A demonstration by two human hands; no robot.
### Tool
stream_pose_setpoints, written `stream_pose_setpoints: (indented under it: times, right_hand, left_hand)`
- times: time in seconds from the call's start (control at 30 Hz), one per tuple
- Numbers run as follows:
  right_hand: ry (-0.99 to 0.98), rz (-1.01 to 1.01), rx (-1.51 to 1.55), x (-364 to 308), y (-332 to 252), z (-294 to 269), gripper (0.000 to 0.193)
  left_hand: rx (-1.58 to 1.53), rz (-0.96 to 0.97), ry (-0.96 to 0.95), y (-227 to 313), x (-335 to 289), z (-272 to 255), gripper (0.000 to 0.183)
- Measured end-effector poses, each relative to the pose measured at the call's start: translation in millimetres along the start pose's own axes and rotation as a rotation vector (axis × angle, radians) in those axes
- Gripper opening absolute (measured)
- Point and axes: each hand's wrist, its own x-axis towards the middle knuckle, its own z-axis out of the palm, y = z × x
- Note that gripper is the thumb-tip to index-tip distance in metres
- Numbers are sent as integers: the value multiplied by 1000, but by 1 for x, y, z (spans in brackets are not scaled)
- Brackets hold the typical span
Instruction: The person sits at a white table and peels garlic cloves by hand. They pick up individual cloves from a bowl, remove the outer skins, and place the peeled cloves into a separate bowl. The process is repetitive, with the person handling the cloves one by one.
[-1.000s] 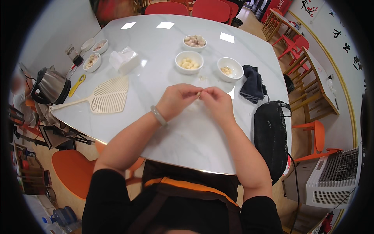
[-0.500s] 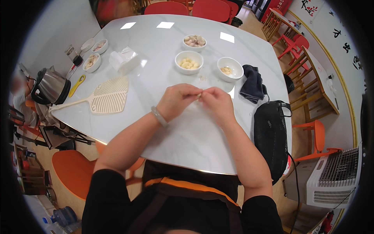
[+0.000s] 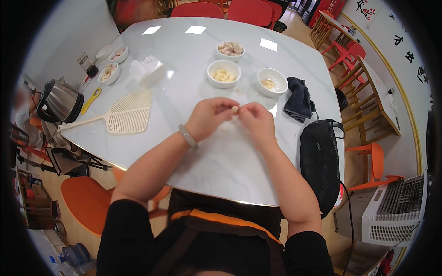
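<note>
A pale garlic clove [image 3: 235,109] is pinched between the thumb and fingers of my left hand [image 3: 210,118]. My right hand [image 3: 256,120] is closed too, its fingertips pressed together against the clove's right side. Just beyond my hands stands a white bowl [image 3: 211,81] of peeled garlic cloves [image 3: 223,74]. Behind it, a smaller bowl [image 3: 230,57] is heaped with purplish, unpeeled cloves [image 3: 230,48]. To the right, another white bowl [image 3: 277,89] has a few pale pieces [image 3: 267,83] at its bottom. Small scraps lie on the table near my fingers.
On the white marble-look table [image 3: 221,170], a cream fly swatter [image 3: 130,113], yellow peeler [image 3: 91,101], tissue pack [image 3: 148,71] and steel kettle [image 3: 62,99] lie left. A dark cloth [image 3: 298,99] and black mesh bag [image 3: 320,161] are right. Two small bowls stand far left.
The clove shows more clearly now, upright in my left fingers. My right fingertips have shifted slightly on it, and the bowls have stayed put.
</note>
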Motion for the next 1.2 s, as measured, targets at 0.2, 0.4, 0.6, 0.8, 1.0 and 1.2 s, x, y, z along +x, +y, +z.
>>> stream_pose_setpoints:
  times: [0.2,0.4,0.6,0.8,1.0,1.2]
  right_hand:
    - [70,-159,-236,-2,5,1,9]
    - [77,-186,-201,-3,3,2,10]
    - [66,-342,-253,-1,5,0,7]
    - [51,-474,-286,0,2,-3,6]
    - [46,-537,-320,-1,1,-3,6]
    - [32,-665,-382,3,6,-6,8]
  left_hand:
    - [-118,-49,-24,-2,1,-1,20]
    - [-28,-66,-15,5,-1,0,21]
    - [-6,-22,-1,-3,2,-2,21]
    - [7,-7,7,0,1,-2,21]
    - [15,34,6,2,0,-3,22]
    - [28,42,-18,0,0,-3,27]
